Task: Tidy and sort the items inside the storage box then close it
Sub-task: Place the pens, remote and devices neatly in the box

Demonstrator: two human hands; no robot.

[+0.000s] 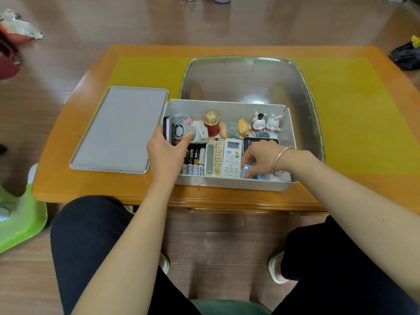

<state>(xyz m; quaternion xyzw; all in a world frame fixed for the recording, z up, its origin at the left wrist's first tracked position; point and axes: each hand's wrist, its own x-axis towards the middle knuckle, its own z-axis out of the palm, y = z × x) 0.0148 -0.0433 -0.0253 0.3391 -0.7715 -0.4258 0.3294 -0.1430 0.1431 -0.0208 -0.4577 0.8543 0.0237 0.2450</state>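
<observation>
Both hands in the storage box (229, 181) — lid (118, 130) off.
I see the left hand (167, 153) curled round a small fan (181, 131) at the box's left end, batteries (193, 161) just under its thumb side. Right hand (261, 159) pinches a small blue item (246, 171) in the near right corner, remotes (223, 158) between the hands. Lid lies flat on the table (363, 110), just left of the left hand.

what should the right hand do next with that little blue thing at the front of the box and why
Probably settle the small blue item flat in the front right corner of the storage box and let go. The right hand pinches it beside the white remote, where the row of batteries and remotes already lies sorted, and the lid waits on the table.
</observation>
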